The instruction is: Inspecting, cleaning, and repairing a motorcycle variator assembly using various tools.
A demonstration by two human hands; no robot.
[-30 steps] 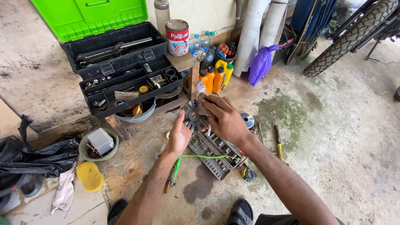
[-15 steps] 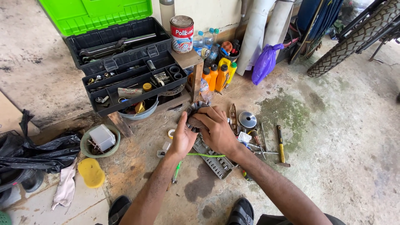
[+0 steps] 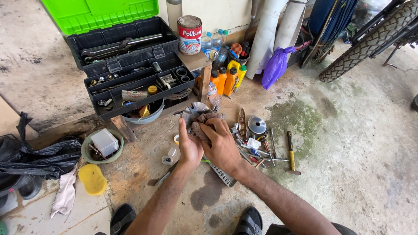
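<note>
Your right hand (image 3: 222, 143) clenches a brown rag (image 3: 204, 122) against the round metal part (image 3: 193, 111), now lifted nearer you; your left hand (image 3: 189, 146) grasps that part from below.

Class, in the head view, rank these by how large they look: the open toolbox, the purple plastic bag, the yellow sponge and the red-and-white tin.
1. open toolbox
2. purple plastic bag
3. red-and-white tin and yellow sponge: alike, unranked.

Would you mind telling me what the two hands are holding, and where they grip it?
The left hand grips a round metal part by its lower edge; the right hand presses a brown rag onto it.
</note>
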